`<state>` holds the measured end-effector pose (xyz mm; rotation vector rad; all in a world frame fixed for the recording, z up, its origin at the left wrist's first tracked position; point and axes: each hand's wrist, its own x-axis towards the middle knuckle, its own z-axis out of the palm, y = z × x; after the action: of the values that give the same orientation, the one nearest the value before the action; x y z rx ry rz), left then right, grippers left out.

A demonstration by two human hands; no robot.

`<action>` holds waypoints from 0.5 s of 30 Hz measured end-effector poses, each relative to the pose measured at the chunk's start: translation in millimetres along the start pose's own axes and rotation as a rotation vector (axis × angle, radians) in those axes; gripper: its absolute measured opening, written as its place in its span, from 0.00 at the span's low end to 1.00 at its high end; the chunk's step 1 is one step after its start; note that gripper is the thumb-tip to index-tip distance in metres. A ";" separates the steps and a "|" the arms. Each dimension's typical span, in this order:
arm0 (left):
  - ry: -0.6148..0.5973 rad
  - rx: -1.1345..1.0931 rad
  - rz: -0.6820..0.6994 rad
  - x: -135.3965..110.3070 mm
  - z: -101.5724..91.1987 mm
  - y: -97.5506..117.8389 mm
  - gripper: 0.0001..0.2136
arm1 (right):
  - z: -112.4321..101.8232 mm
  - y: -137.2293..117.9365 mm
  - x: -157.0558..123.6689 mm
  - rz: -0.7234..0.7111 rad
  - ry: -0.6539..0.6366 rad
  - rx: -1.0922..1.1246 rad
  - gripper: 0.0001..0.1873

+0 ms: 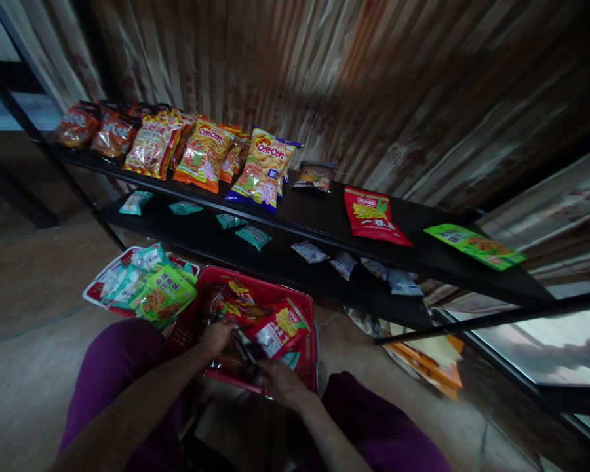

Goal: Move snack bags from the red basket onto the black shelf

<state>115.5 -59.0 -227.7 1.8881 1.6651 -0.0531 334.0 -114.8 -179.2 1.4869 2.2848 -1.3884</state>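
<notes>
The top shelf (pixel 309 211) has a lot on it. Orange-brown bags (pixel 115 136) and 3 kinds of bright bags (pixel 204 157) stand in rows at the left end. Past them there is just 1 small brown pack (pixel 314 176), 1 flat red bag (pixel 373 215) and 1 flat green bag (pixel 474 246). The low shelf (pixel 270 262) has 4 teal packs and 4 pale packs in sight. So part of the work looks done, but many bags are left in the red basket (pixel 316 351) and in the white and red basket (pixel 94 288) beside it.

The dark pack (pixel 246 345) is inside the red basket, between the 2 hands. The right hand (pixel 284 382) is half closed and seems to pinch its near end. The left hand (pixel 219 335) has bent fingers right by it, but I can't tell if they grip.

The room is dim and the fingers are blurry. The hands hide some bags, and front bags hide the back ones, so I can't count them all.
</notes>
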 end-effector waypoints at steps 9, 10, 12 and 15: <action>0.357 -0.474 0.182 13.2 -75.9 40.1 0.12 | -58.1 24.3 2.9 0.042 0.597 0.554 0.35; 0.369 -0.574 0.211 13.4 -87.4 47.3 0.11 | -69.9 22.6 2.0 0.016 0.625 0.639 0.37; 0.330 -0.815 0.255 12.6 -105.9 62.1 0.11 | -90.4 16.7 -1.5 -0.050 0.610 0.809 0.39; 0.184 -1.216 0.230 10.3 -119.3 80.8 0.13 | -104.8 7.9 -8.8 -0.142 0.464 1.040 0.33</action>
<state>148.5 3.8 -101.9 1.0963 1.0908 1.0102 384.4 -44.8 -118.5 2.0628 1.9240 -2.7813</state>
